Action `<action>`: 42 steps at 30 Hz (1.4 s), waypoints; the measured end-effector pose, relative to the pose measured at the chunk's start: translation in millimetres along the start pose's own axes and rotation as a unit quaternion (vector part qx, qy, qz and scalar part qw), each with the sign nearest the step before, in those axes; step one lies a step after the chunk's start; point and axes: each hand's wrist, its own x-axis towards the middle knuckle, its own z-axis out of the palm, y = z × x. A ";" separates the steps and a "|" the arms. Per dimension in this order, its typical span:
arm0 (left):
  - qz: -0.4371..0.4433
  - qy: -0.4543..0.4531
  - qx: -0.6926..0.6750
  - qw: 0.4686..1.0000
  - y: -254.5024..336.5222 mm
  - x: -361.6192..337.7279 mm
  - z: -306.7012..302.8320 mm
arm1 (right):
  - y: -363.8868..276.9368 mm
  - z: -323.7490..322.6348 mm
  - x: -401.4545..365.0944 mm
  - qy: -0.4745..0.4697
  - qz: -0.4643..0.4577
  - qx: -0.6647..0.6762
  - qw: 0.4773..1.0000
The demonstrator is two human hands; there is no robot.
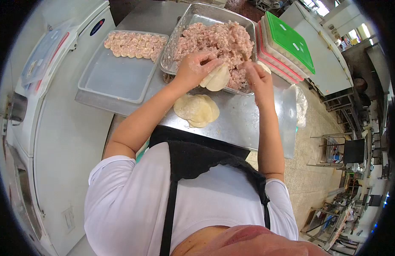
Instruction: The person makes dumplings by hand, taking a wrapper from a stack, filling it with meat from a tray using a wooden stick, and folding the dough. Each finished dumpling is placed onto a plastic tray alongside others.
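My left hand [192, 71] is closed on a few pale round dumpling wrappers [217, 78], fanned out over the near edge of a metal tray [166, 64]. In that tray lies a big heap of pink minced meat [206, 38]. To the right, my right hand [259, 81] is closed by the tray's near right corner; what its fingers pinch, if anything, I cannot make out. Below my left hand, a loose stack of wrappers [197, 110] rests on the metal table [244, 123]. Part of another pale round piece [264, 67] shows behind my right hand.
At the left a plastic tray [120, 77] holds rows of filled dumplings [135, 45] along its far end. Stacked containers with a green lid [289, 40] stand at the right. A white freezer [69, 119] flanks the table's left side. A clear plastic bag [300, 104] hangs by the right edge.
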 end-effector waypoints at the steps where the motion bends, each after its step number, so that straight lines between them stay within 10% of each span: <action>1: 0.001 -0.001 -0.001 1.000 0.9 -1.2 -0.1 | 3.3 5.6 -0.2 -0.003 -0.015 -0.013 1.000; 7: -0.051 -0.003 -0.146 0.988 -4.7 -8.0 -6.1 | 15.1 30.8 -1.9 -0.054 -0.016 -0.089 0.994; 10: -0.165 -0.032 -0.562 0.810 -8.3 -8.0 -30.6 | 15.3 25.8 -2.2 -0.048 -0.027 -0.096 0.994; 16: -0.119 -0.012 -0.414 0.902 -19.0 -7.5 -32.0 | -6.2 8.5 -17.8 -0.014 -0.036 -0.081 0.996; 23: -0.090 -0.066 -0.434 0.894 -7.8 17.0 -13.2 | -22.6 -3.0 -18.5 0.074 -0.084 -0.143 0.983; 26: -0.183 -0.017 -0.581 0.793 7.8 30.4 -6.6 | -22.4 3.7 -4.1 0.113 -0.225 -0.220 0.942; 28: -0.133 -0.104 -0.764 0.623 12.1 40.6 -2.6 | -11.5 11.4 6.7 0.108 -0.256 -0.341 0.898; 31: -0.235 0.082 -0.706 0.663 26.7 56.5 2.4 | 7.2 16.3 16.3 0.076 -0.277 -0.417 0.862; 34: -0.187 0.118 -0.707 0.671 -58.2 74.1 8.2 | -8.4 3.9 15.5 -0.056 -0.160 -0.583 0.794; 42: -0.248 0.131 -0.663 0.694 -19.3 64.0 -0.7 | -10.2 0.2 29.1 -0.099 -0.186 -0.591 0.778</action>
